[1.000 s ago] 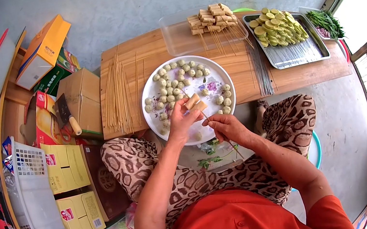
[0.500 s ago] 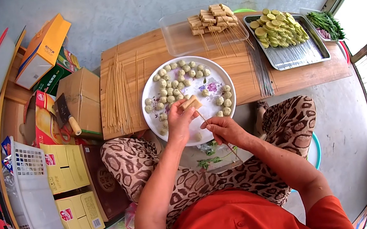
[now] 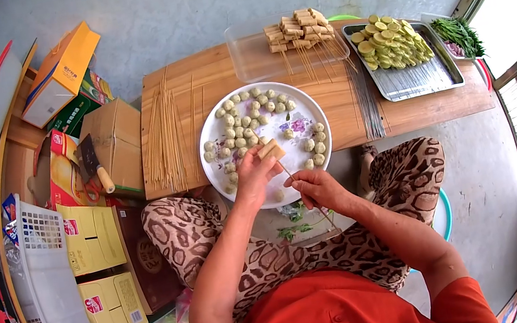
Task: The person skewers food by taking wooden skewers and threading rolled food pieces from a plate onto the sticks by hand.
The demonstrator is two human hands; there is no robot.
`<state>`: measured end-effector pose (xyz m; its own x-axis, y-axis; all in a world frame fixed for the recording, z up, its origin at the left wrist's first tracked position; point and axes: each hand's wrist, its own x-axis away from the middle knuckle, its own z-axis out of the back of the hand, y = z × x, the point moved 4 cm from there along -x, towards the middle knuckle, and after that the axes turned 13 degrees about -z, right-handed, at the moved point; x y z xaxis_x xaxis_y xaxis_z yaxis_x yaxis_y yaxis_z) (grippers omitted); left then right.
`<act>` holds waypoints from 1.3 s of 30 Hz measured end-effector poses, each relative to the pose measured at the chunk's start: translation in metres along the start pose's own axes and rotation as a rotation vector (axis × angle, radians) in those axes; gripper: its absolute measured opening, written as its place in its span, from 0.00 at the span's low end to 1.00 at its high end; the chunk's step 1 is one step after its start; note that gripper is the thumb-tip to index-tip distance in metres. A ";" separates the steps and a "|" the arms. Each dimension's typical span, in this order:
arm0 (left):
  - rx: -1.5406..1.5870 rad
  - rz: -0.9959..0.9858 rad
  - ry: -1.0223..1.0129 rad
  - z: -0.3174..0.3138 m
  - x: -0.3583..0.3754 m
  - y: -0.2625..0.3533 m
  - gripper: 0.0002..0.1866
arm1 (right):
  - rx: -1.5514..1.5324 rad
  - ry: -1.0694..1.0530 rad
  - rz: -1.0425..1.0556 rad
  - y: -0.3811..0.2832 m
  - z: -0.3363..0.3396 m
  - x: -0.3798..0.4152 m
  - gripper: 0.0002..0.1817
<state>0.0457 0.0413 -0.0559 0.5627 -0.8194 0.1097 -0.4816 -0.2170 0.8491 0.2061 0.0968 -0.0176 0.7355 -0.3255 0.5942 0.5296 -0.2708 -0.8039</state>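
My left hand [image 3: 256, 174] is closed round a tan rolled piece [image 3: 271, 151] above the lower part of a white round plate [image 3: 216, 174]. A thin wooden skewer [image 3: 326, 217] runs through the roll, and its tip shows beyond the far side. My right hand [image 3: 318, 187] pinches the skewer below the roll. Several greenish speckled balls [image 3: 239, 132] lie on the plate, mostly at its left and top, with a few on the right. One ball [image 3: 279, 194] sits near the plate's lower edge.
Loose skewers [image 3: 161, 137] lie on the wooden table [image 3: 338, 102] at left. Behind are skewered rolls [image 3: 297, 30] in a clear tray [image 3: 244, 63]. To the right stand a metal tray [image 3: 447, 76] of green slices [image 3: 389, 41] and chopped greens [image 3: 458, 36]. Boxes [image 3: 93, 235] fill the left side.
The skewer's tip now sticks out past the far side of the roll. The roll has shifted slightly toward me in my left hand, and my right hand is slightly lower.
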 end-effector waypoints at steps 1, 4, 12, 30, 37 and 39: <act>0.006 0.005 -0.007 -0.001 0.001 0.001 0.19 | 0.000 0.001 0.000 0.000 0.000 0.001 0.15; 0.184 0.035 -0.020 -0.001 0.000 0.004 0.17 | -0.005 0.008 0.026 0.001 0.000 0.000 0.15; 0.070 0.024 -0.082 0.001 0.002 -0.002 0.16 | -0.009 0.029 0.018 -0.001 0.000 0.002 0.14; -1.577 -0.345 -0.276 0.038 0.017 0.032 0.12 | -0.010 0.055 -0.010 -0.003 0.012 0.007 0.14; -1.621 -0.417 -0.336 0.026 0.016 0.016 0.19 | 0.010 0.054 -0.021 -0.006 0.007 0.011 0.14; -1.640 -0.392 -0.328 0.029 0.010 0.010 0.18 | 0.006 0.045 -0.030 -0.005 0.009 0.010 0.14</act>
<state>0.0273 0.0153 -0.0612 0.2187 -0.9654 -0.1421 0.8961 0.1411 0.4207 0.2149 0.1025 -0.0077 0.6997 -0.3578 0.6183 0.5537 -0.2754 -0.7859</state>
